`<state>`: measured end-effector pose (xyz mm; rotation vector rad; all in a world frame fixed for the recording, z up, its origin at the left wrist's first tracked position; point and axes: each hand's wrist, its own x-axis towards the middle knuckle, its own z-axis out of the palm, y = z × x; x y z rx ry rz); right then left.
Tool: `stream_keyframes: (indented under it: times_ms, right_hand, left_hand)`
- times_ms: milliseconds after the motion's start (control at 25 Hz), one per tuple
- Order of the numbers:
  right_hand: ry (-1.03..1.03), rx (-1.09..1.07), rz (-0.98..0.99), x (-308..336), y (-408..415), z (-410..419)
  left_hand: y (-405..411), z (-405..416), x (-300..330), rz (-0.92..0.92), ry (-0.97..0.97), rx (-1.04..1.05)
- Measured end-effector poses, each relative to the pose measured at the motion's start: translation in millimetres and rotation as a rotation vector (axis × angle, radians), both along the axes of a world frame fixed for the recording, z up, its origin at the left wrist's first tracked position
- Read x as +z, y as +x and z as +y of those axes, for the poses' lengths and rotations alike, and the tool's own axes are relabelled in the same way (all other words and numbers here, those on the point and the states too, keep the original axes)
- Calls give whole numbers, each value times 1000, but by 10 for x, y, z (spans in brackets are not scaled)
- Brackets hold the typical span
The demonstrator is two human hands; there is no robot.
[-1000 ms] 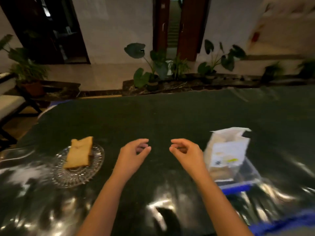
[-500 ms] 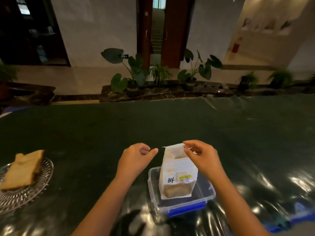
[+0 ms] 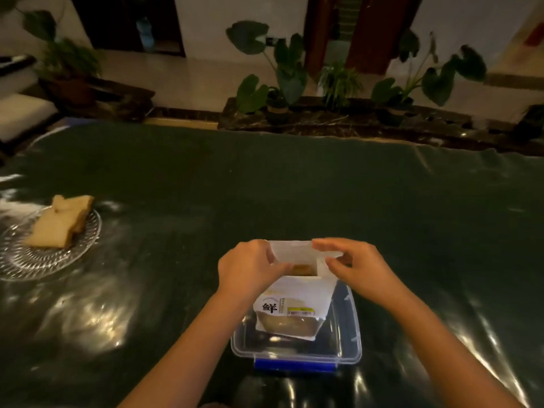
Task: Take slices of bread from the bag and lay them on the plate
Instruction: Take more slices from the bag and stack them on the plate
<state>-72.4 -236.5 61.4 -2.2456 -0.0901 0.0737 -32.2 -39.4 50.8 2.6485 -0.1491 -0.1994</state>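
Observation:
A white bread bag (image 3: 294, 301) stands upright inside a clear plastic box (image 3: 350, 346) with a blue clasp. My left hand (image 3: 250, 269) grips the left side of the bag's open mouth and my right hand (image 3: 353, 266) pinches its right side, holding the top apart. Brown bread (image 3: 303, 268) shows inside the opening and through the bag's lower window. At the far left, a clear glass plate (image 3: 26, 260) carries two slices of bread (image 3: 59, 222), lying partly on top of each other.
Everything rests on a dark green, glossy table cover (image 3: 294, 187). Beyond the table's far edge are potted plants (image 3: 276, 83), a low dark ledge and a doorway. A cushioned seat (image 3: 20, 113) stands at the far left.
My left hand has taken hold of the bag's mouth. Both hands now pull the opening apart. The view has shifted, so the plate shows more fully at the left.

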Motion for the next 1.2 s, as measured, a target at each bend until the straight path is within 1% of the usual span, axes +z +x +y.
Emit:
stream_keyframes:
  times_ms: [80,240,400,480,560,640,680,760,800,840,880,960,1000,1040,1120,1200]
  right_hand:
    - [-172,128,17,-55,63,-106]
    - [-252,336,-3,-97,164,-242]
    - [-407,488,-72,-36,129,-380]
    - [-572,525,-113,27,44,-460]
    - [-727,552,-107,95,-4,-443]
    - [-762,570,-81,166,43,-314]
    - [-724,569,-59,197,102,-214]
    - [-565,551,12,195,266,24]
    - [-518,530,75,154,379,152]
    - [-531,496,173,85,497,288]
    - [-618,446,307,5,612,439]
    - [-815,313,647,-176,737,721]
    - [-856,279,741,-319,764,811]
    - [-863,283,753,-462,786,859]
    - [-868,324,706,-650,821,851]
    - [-890,361,678,-696,857,777]
  left_hand:
    - [-34,-32,-36,11,-2,55]
    - [-46,45,-49,7,-28,168]
    - [-96,214,-62,31,-92,288]
    - [-132,221,-73,39,-110,292]
    - [-157,188,-64,39,-127,273]
    - [-169,153,-46,25,-123,241]
    - [-164,140,-37,27,-120,223]
    - [-149,131,-23,55,-121,201]
    - [-140,129,-17,71,-122,199]
    - [-129,136,-11,82,-124,199]
    - [-118,142,-9,87,-133,201]
    - [-92,157,-8,91,-166,206]
    - [-82,164,-8,94,-175,204]
    - [-75,165,-7,99,-182,199]
    - [-68,157,-13,102,-206,192]
    - [-72,132,-17,97,-225,190]
